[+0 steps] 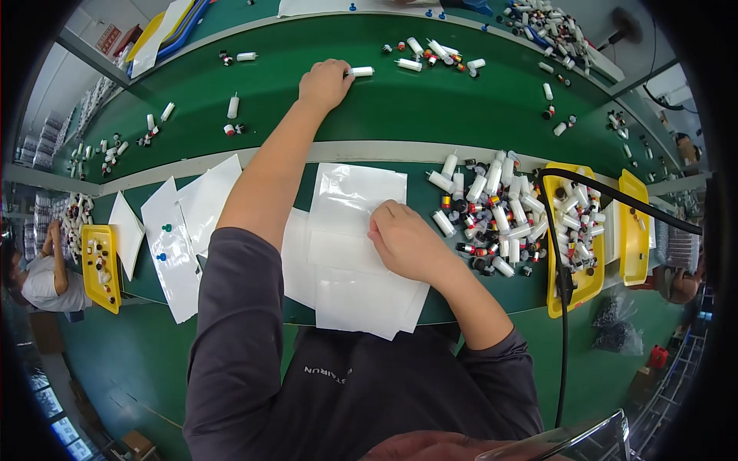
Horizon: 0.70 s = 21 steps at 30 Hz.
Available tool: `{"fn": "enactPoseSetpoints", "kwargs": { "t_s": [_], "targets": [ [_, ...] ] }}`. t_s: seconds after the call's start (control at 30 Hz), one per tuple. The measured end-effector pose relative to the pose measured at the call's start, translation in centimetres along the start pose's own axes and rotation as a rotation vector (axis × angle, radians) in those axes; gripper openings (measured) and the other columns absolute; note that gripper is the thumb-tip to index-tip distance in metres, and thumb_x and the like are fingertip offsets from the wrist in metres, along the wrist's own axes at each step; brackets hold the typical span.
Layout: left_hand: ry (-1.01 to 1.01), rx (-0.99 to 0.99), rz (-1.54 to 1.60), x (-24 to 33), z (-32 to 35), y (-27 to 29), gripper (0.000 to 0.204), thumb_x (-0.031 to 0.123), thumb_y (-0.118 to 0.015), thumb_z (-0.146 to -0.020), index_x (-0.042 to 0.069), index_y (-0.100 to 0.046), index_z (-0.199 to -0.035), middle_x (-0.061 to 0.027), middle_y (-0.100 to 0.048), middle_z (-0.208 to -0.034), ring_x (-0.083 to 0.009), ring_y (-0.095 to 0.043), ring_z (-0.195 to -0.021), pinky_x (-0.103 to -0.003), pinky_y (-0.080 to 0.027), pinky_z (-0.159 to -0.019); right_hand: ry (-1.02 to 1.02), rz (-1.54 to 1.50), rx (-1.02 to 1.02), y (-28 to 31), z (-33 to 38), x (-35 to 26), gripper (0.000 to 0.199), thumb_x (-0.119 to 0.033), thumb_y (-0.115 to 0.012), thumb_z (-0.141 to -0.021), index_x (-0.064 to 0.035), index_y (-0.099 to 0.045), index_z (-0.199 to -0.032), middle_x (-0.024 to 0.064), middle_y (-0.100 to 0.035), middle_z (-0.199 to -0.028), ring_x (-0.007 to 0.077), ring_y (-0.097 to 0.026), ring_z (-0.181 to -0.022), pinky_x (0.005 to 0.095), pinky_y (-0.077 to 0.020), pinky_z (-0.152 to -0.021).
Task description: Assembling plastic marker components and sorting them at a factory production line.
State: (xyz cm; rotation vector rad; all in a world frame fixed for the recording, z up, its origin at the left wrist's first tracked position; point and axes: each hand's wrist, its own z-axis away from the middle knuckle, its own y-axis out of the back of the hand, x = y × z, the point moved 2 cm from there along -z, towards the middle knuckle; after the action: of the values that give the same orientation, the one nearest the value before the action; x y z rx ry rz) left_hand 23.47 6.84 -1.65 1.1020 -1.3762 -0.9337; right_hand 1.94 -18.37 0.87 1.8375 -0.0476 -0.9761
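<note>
My left hand (325, 83) reaches out over the green conveyor belt (307, 123). Its fingers are closed on the end of a small white cylinder (362, 71) that lies along the belt. Nearer to me, my right hand (403, 237) rests over a stack of white and clear plastic bags (357, 192) on the table. Its fingers are curled in, and whatever they may hold is hidden. Right of that hand lies a heap of white cylinders (500, 219), mixed with small black, red and yellow pieces.
A yellow tray (555, 300) of similar parts stands at the right, with a black cable (563, 338) hanging across it. More parts (438, 54) lie in groups on the belt. Flat bags (173, 261) lie at left. Another person (50, 273) sits by a yellow tray (101, 300).
</note>
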Motion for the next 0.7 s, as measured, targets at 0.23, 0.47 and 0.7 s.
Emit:
{"fn": "enactPoseSetpoints", "kwargs": {
  "t_s": [0.23,0.47,0.7],
  "targets": [
    [0.271,0.014,1.547,4.5,8.6,3.3,0.034,0.033,-0.049,-0.106,0.005,-0.046,-0.125,-0.0072,-0.059,-0.093,-0.0194,-0.062,-0.079,-0.039,-0.055,-0.079,-0.453,-0.548,-0.064,2.1,-0.2,3.4,0.019,-0.018,-0.056,-0.097,-0.0004,-0.051,-0.101,0.0183,-0.067,-0.086,0.0284,-0.066,-0.077,0.0392,-0.0492,-0.071],
    [0.076,-0.756,1.466,7.5,19.6,5.2,0.030,0.033,-0.043,-0.108,0.007,-0.046,-0.121,-0.0015,-0.048,-0.078,-0.0139,-0.057,-0.071,-0.039,-0.057,-0.080,-0.164,-0.237,0.061,0.4,0.0,0.9,0.016,-0.014,-0.056,-0.095,-0.0017,-0.050,-0.103,0.0238,-0.067,-0.085,0.0450,-0.065,-0.081,0.0531,-0.0497,-0.072],
    [0.466,-0.575,1.744,5.2,23.3,0.4,0.035,0.038,-0.044,-0.107,0.006,-0.045,-0.120,-0.0022,-0.049,-0.077,-0.0153,-0.055,-0.068,-0.041,-0.059,-0.079,-0.130,0.012,0.121,-1.1,-1.0,0.8,0.011,-0.016,-0.062,-0.091,-0.0075,-0.057,-0.096,0.0105,-0.064,-0.092,0.0326,-0.065,-0.092,0.0450,-0.0529,-0.071]
  ]
}}
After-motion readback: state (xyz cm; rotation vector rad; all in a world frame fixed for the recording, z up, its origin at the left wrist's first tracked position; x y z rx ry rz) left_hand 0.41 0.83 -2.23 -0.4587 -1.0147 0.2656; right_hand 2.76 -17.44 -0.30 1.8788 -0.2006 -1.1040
